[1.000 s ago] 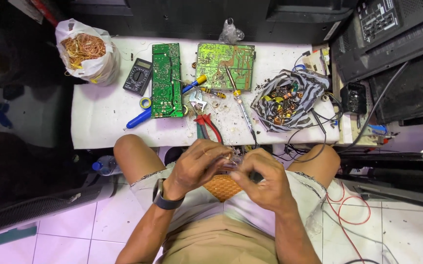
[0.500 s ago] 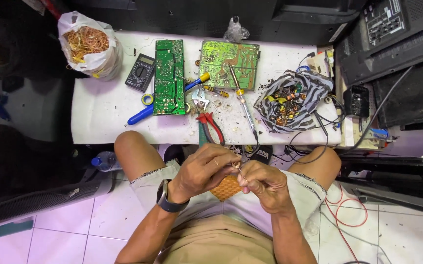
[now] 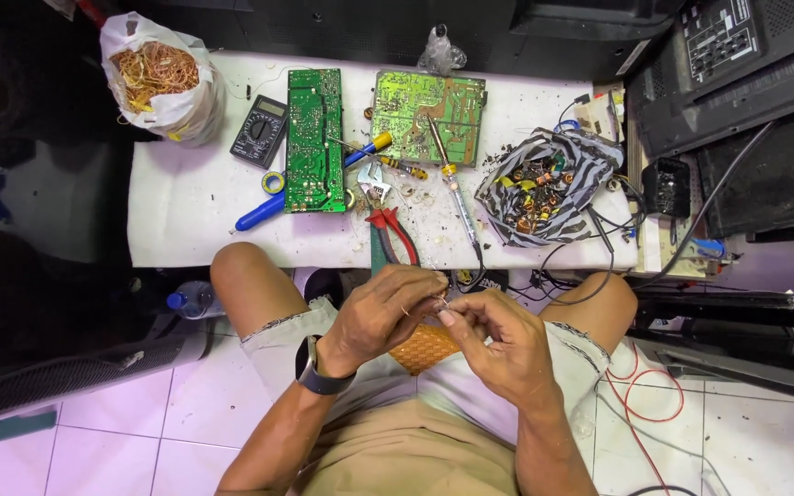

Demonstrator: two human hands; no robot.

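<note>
A: What do we see held over the lap?
B: Our left hand [image 3: 380, 317] and right hand [image 3: 498, 344] pinch a tiny coppery part [image 3: 440, 301] between fingertips, mostly hidden.
A: And underneath?
B: An orange woven piece [image 3: 424, 347], half covered.

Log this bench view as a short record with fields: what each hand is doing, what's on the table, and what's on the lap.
left hand: fingertips pinched at a small part with thin wire, too small to identify
right hand: pinching the same small part, touching the left fingertips
lap: orange woven piece under the hands
table: two green circuit boards, multimeter, red-handled pliers, soldering iron, striped bag of components
far left corner: bag of copper wire
</note>
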